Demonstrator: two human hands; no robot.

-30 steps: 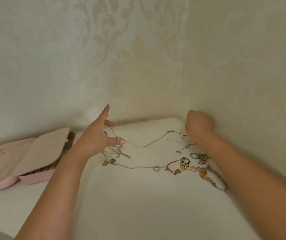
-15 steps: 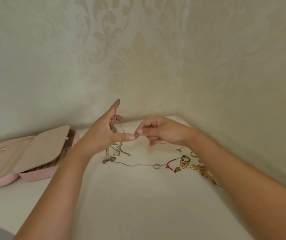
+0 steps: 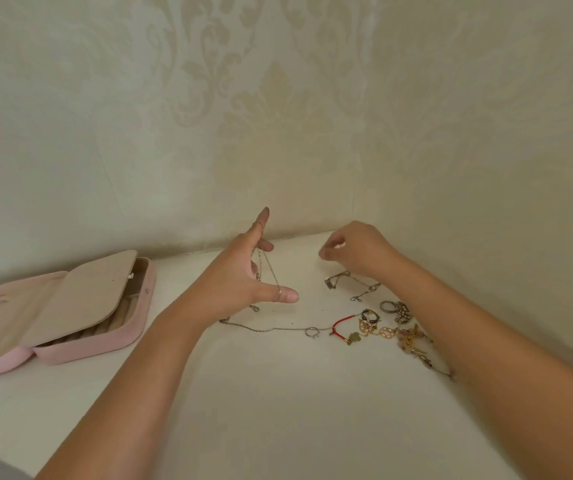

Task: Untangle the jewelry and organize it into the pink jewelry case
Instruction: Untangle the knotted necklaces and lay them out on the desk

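Note:
My left hand (image 3: 240,282) is raised over the white surface with thumb and forefinger spread, and a thin chain (image 3: 270,270) is strung between them, its tail hanging to the table. My right hand (image 3: 358,249) hovers further right, fingers curled in a pinch; whether it holds anything I cannot tell. Below it lies a small silver chain (image 3: 351,285). A long fine chain with a ring (image 3: 278,329) stretches across the table. A heap of rings, a red cord bracelet (image 3: 342,323) and beaded pieces (image 3: 406,336) lies at the right. The pink jewelry case (image 3: 70,327) lies open at the left.
The white surface ends in a corner of two patterned cream walls, close behind and to the right of the hands. The case's beige inner flap (image 3: 84,292) is propped up over its ring rolls. My right forearm lies over the edge of the jewelry heap.
My right hand came in to the left hand's thumb, then drew back to the right and now hovers above the small silver chain. The left hand has kept the chain stretched.

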